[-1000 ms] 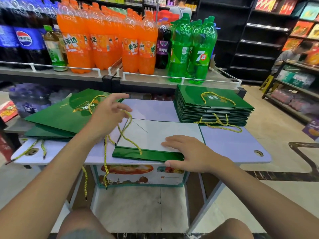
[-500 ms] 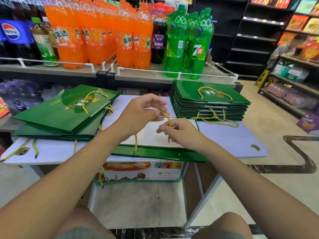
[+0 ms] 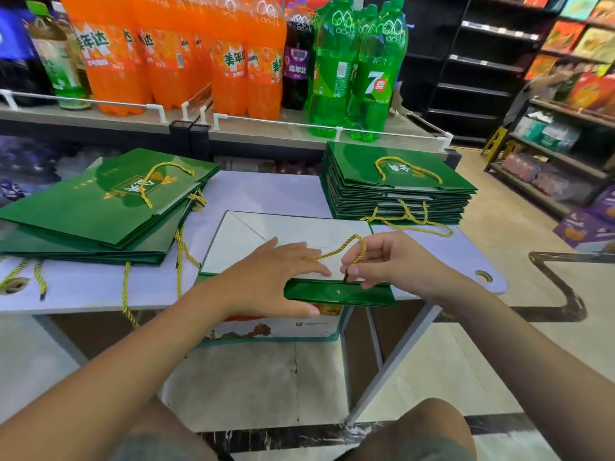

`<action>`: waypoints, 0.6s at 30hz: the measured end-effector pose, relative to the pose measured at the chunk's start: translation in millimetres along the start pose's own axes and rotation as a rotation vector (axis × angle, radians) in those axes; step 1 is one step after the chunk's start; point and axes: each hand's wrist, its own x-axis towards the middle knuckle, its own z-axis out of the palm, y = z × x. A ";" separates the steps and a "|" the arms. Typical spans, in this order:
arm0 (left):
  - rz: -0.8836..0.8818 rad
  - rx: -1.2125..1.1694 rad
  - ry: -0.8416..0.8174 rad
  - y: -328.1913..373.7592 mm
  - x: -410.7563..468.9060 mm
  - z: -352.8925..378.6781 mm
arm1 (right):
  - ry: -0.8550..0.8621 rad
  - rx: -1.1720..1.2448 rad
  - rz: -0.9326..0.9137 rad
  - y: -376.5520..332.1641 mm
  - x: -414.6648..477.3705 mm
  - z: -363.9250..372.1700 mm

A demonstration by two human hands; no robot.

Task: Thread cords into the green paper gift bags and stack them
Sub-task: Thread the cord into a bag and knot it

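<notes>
A flattened green gift bag lies white side up at the table's front edge, its green top band facing me. My left hand rests flat on it, fingers straight. My right hand pinches the dark tip of a yellow cord just above a small hole in the band. A loose pile of corded green bags lies at the left. A neat stack of corded green bags stands at the back right.
The lilac folding table has a hole near each front corner. Behind it a shelf carries large soda bottles. A printed box sits under the table. A store shelf and a seated person are at the right.
My left hand let go of the cord and came down flat on the bag. My right hand carried the cord tip down to the green band.
</notes>
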 end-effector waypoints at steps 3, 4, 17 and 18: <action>-0.031 -0.090 0.031 0.2 -1.8 0.8 | 0.022 -0.043 -0.059 4.1 -1.4 4.4; -0.035 -0.101 0.036 -0.8 -1.6 1.3 | 0.020 -0.036 -0.070 5.3 -1.2 5.6; -0.041 -0.148 0.046 -3.3 -2.9 2.8 | 0.087 -0.294 -0.115 15.9 5.8 14.7; -0.046 -0.156 0.052 -3.3 -3.1 2.9 | 0.088 -0.314 -0.119 15.7 6.2 14.8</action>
